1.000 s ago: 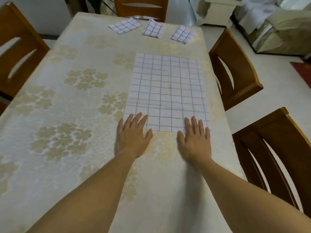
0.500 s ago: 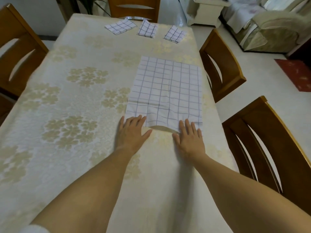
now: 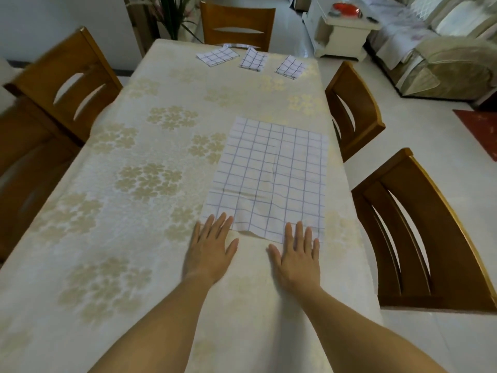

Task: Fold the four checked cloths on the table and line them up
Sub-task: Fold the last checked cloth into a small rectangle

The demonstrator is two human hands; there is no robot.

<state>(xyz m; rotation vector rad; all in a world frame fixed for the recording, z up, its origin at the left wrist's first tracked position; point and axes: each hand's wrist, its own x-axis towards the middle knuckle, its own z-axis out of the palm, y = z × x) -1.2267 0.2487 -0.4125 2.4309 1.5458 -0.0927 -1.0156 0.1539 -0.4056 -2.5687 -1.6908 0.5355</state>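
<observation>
Checked cloth (image 3: pixel 271 176) lies spread on the tabletop (image 3: pixel 139 211) as your left hand (image 3: pixel 208 249) and right hand (image 3: pixel 297 254) press its near edge, fingers flat.

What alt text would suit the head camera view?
A person's left hand and right hand lie flat at the near edge of an unfolded checked cloth on a flower-patterned table. Three folded checked cloths line the far end.

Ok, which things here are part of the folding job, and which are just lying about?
Job: unfolded checked cloth; left folded cloth; middle folded cloth; right folded cloth; left hand; right hand; table.
Lying about: near right chair; plant; sofa; red dish.
</observation>
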